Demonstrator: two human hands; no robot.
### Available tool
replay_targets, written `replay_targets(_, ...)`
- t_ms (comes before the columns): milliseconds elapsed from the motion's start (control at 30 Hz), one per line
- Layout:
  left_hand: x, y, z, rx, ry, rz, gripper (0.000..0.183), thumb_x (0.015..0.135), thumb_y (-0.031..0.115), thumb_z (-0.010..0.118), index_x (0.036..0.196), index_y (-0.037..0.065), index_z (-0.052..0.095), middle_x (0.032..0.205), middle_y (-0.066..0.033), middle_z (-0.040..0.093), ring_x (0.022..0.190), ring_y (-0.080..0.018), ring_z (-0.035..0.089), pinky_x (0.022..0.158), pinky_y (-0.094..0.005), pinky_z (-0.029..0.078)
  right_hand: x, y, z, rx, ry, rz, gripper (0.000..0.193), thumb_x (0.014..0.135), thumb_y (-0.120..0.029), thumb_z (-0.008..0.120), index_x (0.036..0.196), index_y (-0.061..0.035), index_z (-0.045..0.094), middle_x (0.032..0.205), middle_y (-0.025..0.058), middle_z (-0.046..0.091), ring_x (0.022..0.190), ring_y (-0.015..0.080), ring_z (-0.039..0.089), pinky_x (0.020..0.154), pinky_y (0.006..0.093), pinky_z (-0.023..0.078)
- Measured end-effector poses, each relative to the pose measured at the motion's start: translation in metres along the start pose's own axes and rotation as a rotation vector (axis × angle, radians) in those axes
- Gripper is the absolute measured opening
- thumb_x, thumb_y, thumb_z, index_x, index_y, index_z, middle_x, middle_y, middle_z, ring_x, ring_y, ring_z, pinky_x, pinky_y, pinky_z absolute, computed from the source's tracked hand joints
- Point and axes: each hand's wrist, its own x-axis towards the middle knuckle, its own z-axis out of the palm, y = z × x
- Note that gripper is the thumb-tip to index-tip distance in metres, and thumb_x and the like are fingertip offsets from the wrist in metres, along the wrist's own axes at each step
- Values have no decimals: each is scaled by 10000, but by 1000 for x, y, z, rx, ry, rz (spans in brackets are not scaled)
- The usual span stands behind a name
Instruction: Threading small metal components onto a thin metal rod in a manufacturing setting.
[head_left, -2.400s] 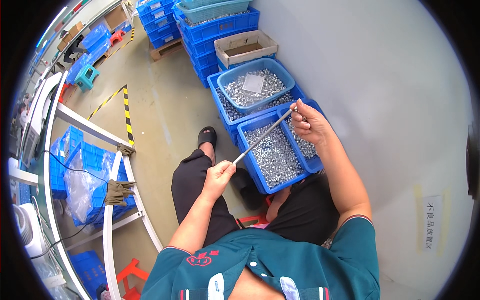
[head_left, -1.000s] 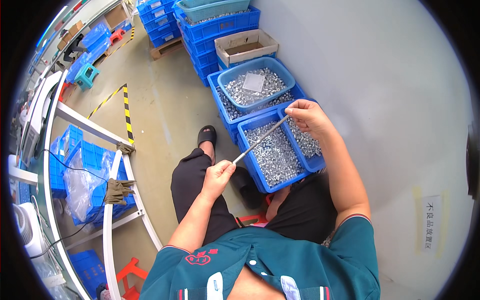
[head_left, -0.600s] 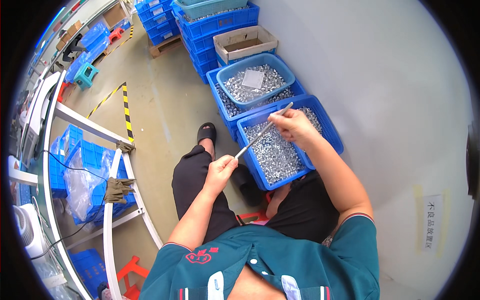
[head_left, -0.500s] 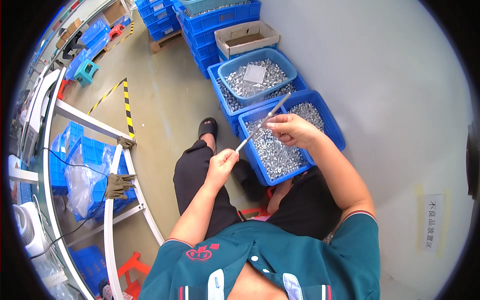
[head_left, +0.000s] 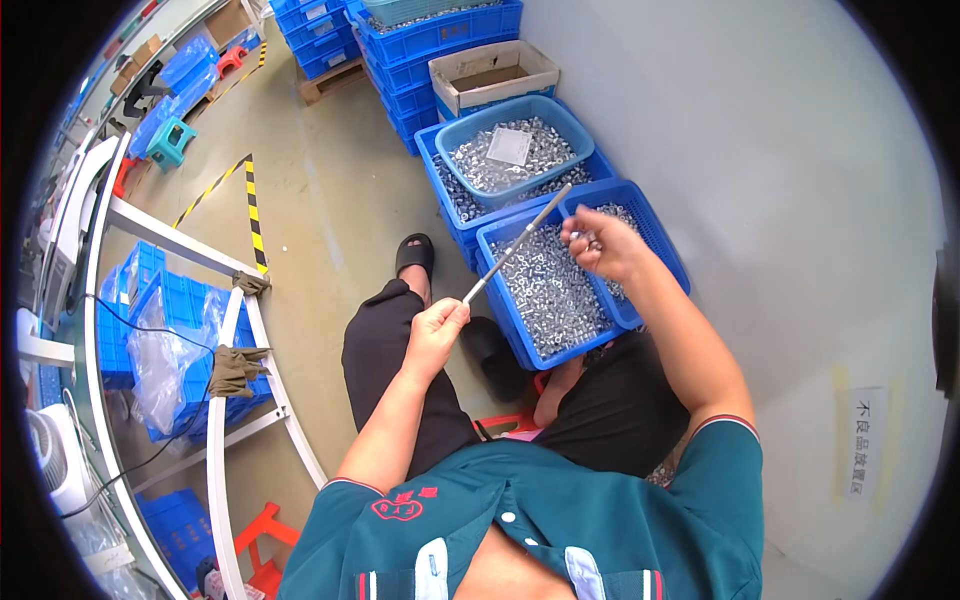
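My left hand (head_left: 437, 330) is closed around the lower end of a thin metal rod (head_left: 516, 244), which slants up and to the right. Apart from the rod, my right hand (head_left: 608, 247) has its fingers curled on a few small silvery metal parts (head_left: 588, 240); their exact kind is too small to tell. Below both hands, a blue crate (head_left: 524, 345) holds a heap of small silvery metal parts (head_left: 556, 300). Partly behind my right hand, a blue basket (head_left: 672, 255) contains more of them.
A light-blue basin (head_left: 450, 140) of metal parts rests in another crate beyond, near a white carton (head_left: 540, 82) and stacked blue crates (head_left: 410, 75). The wall (head_left: 780, 200) rises at right. A white frame (head_left: 217, 440) stands at left, with a red stool (head_left: 266, 530) beneath.
My right hand has left the rod and moved right, over the blue basket. The rod stays in my left hand, which has barely shifted.
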Motion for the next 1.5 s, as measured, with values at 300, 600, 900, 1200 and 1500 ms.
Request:
replay_targets(300, -1, 4, -5, 13, -1, -30, 234, 901, 190, 553, 753, 8, 562, 653, 54, 470, 621, -24, 396, 546, -187, 328, -10, 0, 18, -13, -12, -11, 194, 825, -30, 546, 1009, 18, 504, 870, 101, 552, 671, 125, 553, 503, 197, 464)
replay_targets(600, -3, 1, -7, 39, -5, -31, 231, 895, 194, 560, 759, 8, 572, 633, 59, 466, 599, -21, 392, 519, -191, 321, -13, -12, 11, -40, -126, -198, 213, 824, -53, 599, 1011, 11, 521, 860, 88, 582, 606, 67, 514, 426, 149, 377)
replay_targets(900, -4, -2, -7, 90, -6, -7, 199, 884, 171, 572, 787, -1, 587, 628, 51, 480, 599, -20, 406, 522, -195, 337, -22, -16, 26, 90, 29, -302, 255, 808, 3, 588, 1047, 16, 501, 902, 121, 582, 651, 101, 548, 460, 165, 427)
replay_targets(1200, -4, -4, -7, 83, -10, -22, 194, 882, 172, 574, 792, 1, 591, 626, 54, 485, 590, -20, 403, 510, -197, 336, -15, -20, 11, 95, -140, -261, 191, 842, -36, 579, 1016, -5, 509, 902, 108, 585, 593, 59, 515, 405, 136, 368)
replay_targets(1500, -5, -4, -6, 196, -21, 23, 187, 870, 181, 586, 806, 5, 595, 602, 19, 498, 563, -38, 417, 505, -221, 359, -21, -24, 15, -35, -171, -280, 159, 839, -46, 586, 982, -14, 526, 860, 97, 595, 526, 36, 463, 361, 138, 323)
